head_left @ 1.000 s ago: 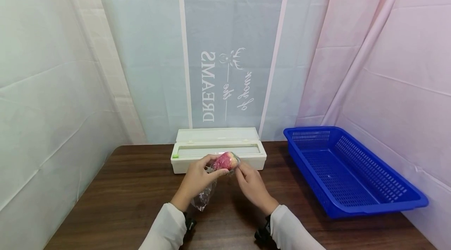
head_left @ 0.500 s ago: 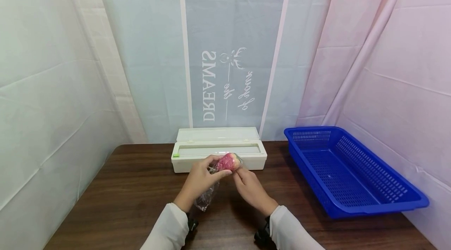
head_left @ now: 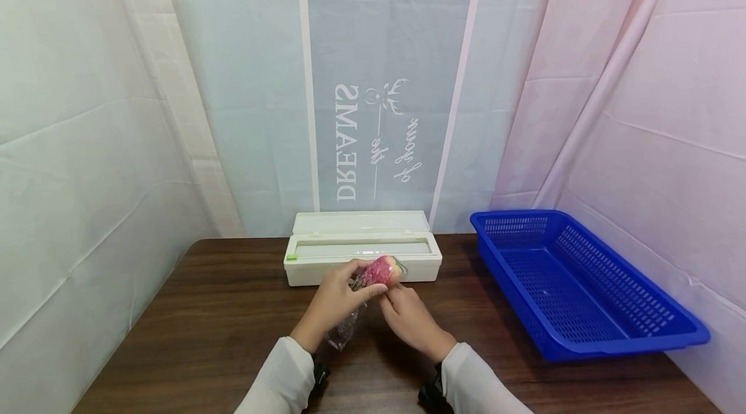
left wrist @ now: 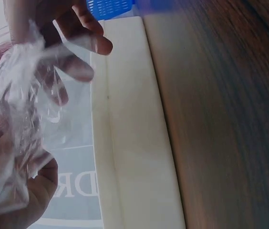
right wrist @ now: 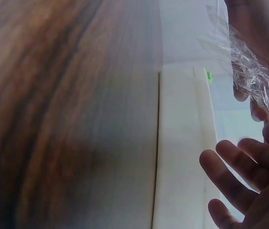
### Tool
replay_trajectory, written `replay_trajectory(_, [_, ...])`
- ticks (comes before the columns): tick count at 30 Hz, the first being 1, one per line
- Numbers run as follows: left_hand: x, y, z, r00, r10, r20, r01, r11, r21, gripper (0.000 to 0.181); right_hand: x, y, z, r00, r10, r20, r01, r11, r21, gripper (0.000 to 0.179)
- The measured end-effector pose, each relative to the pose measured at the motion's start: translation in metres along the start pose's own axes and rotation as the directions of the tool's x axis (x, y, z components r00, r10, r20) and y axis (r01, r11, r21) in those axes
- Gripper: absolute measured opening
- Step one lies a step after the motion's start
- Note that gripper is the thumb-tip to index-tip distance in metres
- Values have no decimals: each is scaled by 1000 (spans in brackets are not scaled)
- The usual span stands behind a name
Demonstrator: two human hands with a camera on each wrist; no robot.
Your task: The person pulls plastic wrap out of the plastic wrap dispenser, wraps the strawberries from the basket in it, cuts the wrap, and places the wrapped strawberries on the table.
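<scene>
A round pink-red fruit (head_left: 380, 271) with a cream end is held up over the table, partly covered in clear cling film. My left hand (head_left: 338, 297) grips it between thumb and fingers. Loose crumpled film (head_left: 342, 331) hangs below that hand; in the left wrist view the bunched film (left wrist: 15, 119) covers much of the hand. From the right, my right hand (head_left: 412, 320) pinches film at the fruit's lower side, its thumb and forefinger partly hidden. The other fingers (right wrist: 234, 179) are spread loosely in the right wrist view.
Just behind my hands stands a long white cling film dispenser (head_left: 315, 276), its lid (head_left: 360, 223) raised and a green slider (head_left: 292, 257) at its left end. A blue plastic basket (head_left: 629, 344) sits on the right of the brown wooden table (head_left: 198, 330). Curtains surround the table's back and sides.
The fruit has shifted slightly right and down with my left hand. My right hand has moved slightly left, under the fruit, and the hanging film has drifted right.
</scene>
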State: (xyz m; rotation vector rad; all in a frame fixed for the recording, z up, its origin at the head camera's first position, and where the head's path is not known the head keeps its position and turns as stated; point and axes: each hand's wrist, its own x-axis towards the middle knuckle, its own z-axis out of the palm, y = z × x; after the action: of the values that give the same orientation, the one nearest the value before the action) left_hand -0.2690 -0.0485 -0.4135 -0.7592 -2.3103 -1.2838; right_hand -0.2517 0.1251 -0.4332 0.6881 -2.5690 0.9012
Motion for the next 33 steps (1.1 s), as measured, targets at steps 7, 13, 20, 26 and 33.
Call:
replay_trajectory(7, [0,2,-1,998,-19,58,18,1000,18,46,2,1,0,998,35,51,-37,998,41,17])
replay_trajectory(13, [-1,3,-1,993,-31,111,30,1000,9,51,2,2,-1,998,21,61,-24,999,41,16])
replay_trajectory(20, [-1,2,-3,991,-52,126,57,998,-36,51,2,4,-3,997,-11,77,8,999,39,16])
replay_trajectory(26, [-1,1,-10,982,-120,144,131,989,-69,49,4,12,-11,999,15,50,-22,989,149,9])
replay_trajectory(33, [0,-2,-13,983,-109,147,119,991,-61,46,12,16,-34,989,126,78,-147,901,408,33])
